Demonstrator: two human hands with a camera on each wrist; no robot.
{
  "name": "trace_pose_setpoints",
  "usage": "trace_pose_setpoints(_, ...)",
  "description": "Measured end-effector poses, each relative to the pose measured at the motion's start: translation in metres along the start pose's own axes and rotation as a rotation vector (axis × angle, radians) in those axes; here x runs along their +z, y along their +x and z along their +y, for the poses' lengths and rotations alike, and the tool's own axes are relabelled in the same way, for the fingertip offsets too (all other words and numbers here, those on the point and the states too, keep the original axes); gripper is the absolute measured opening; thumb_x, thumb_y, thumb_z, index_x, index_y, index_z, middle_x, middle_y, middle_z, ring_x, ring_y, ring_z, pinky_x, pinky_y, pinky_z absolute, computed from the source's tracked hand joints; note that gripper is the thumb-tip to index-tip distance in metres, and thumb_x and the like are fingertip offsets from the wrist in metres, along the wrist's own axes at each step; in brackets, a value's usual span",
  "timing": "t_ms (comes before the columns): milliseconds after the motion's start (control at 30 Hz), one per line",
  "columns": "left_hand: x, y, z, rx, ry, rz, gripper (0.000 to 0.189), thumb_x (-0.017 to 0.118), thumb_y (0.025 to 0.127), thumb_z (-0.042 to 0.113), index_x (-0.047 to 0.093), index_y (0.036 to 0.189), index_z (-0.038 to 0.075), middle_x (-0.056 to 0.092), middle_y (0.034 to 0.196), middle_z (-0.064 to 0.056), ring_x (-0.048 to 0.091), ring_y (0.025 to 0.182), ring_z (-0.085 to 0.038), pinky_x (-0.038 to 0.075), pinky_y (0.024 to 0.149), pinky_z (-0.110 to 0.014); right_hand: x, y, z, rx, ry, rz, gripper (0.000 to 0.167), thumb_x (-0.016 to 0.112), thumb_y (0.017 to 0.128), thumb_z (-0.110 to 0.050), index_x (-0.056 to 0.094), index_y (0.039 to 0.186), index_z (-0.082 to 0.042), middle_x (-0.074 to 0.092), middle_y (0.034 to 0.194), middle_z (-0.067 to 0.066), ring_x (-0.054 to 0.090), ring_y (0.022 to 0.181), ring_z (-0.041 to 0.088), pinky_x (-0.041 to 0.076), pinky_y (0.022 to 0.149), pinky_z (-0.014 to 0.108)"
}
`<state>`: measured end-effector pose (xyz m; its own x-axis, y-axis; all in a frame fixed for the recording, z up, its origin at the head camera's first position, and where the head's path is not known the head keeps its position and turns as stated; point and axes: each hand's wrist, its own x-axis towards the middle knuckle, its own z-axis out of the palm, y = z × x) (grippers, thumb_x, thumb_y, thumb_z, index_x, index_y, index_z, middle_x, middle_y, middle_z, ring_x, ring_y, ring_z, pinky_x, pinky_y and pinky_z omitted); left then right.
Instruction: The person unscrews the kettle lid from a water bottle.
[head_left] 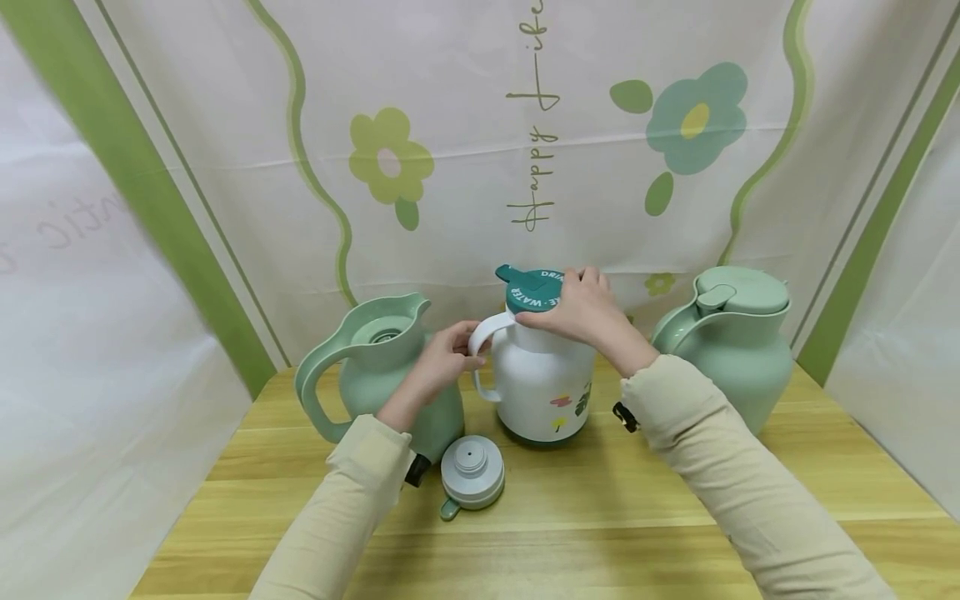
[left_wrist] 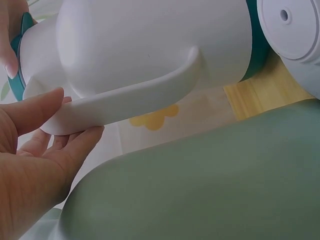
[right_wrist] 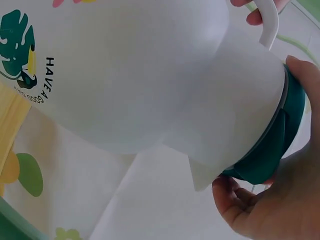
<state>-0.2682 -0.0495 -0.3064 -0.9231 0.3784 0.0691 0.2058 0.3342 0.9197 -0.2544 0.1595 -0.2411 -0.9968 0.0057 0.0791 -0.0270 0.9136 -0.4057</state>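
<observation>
A white thermos jug (head_left: pixel 542 379) with a dark green base stands upright mid-table, its handle toward the left. My left hand (head_left: pixel 444 357) holds that handle (left_wrist: pixel 135 100) between thumb and fingers near its top. Over the green lid (head_left: pixel 534 292), marked with white lettering, my right hand (head_left: pixel 581 308) grips the rim with thumb and fingers on opposite sides; the right wrist view shows the lid (right_wrist: pixel 272 145) at the jug's mouth. Left of the jug is a green jug (head_left: pixel 401 379) with an uncovered mouth. A grey stopper (head_left: pixel 472 471) with a green tab lies on the table in front.
A second green jug (head_left: pixel 742 350), with its lid on, stands at the right behind my right forearm. The wooden table (head_left: pixel 570 525) meets a printed cloth backdrop (head_left: pixel 465 108) behind the jugs. Cloth sides hang at left and right.
</observation>
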Motion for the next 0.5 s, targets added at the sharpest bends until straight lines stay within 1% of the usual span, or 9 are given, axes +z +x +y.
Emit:
trace_pose_setpoints(100, 0.000, 0.000, 0.000, -0.007, -0.003, -0.001, 0.048, 0.056, 0.088, -0.010, 0.047, 0.135, -0.002, 0.057, 0.126, -0.027, 0.055, 0.120, -0.039, 0.049, 0.099, -0.044, -0.003, 0.002, 0.003, -0.029, 0.011, -0.020, 0.102, 0.065, 0.078, -0.059, 0.028, 0.143, 0.009, 0.033, 0.136, 0.028, 0.032, 0.122, 0.039, 0.040, 0.100, 0.053)
trace_pose_setpoints(267, 0.000, 0.000, 0.000, -0.018, -0.007, -0.006, 0.049, 0.057, 0.088, -0.009, 0.047, 0.135, -0.001, 0.057, 0.128, -0.026, 0.053, 0.123, -0.038, 0.048, 0.100, -0.044, -0.007, 0.005, 0.010, -0.119, 0.020, -0.061, 0.095, 0.064, 0.081, -0.051, 0.028, 0.144, 0.010, 0.034, 0.139, 0.028, 0.034, 0.123, 0.038, 0.041, 0.101, 0.055)
trace_pose_setpoints(400, 0.000, 0.001, 0.000, -0.017, -0.006, -0.007, 0.048, 0.057, 0.088, -0.009, 0.048, 0.134, 0.000, 0.057, 0.128, -0.026, 0.054, 0.121, -0.037, 0.048, 0.100, -0.043, -0.010, 0.009, 0.014, -0.177, 0.031, -0.111, 0.092, 0.064, 0.083, -0.043, 0.024, 0.146, 0.010, 0.030, 0.144, 0.031, 0.033, 0.129, 0.042, 0.038, 0.105, 0.058)
trace_pose_setpoints(500, 0.000, 0.001, 0.000, -0.020, -0.001, -0.005, 0.048, 0.057, 0.088, -0.009, 0.048, 0.134, 0.000, 0.058, 0.126, -0.025, 0.056, 0.119, -0.034, 0.049, 0.099, -0.043, -0.012, 0.010, 0.016, -0.195, 0.036, -0.143, 0.092, 0.063, 0.084, -0.041, 0.020, 0.147, 0.009, 0.026, 0.149, 0.031, 0.030, 0.134, 0.044, 0.035, 0.107, 0.060)
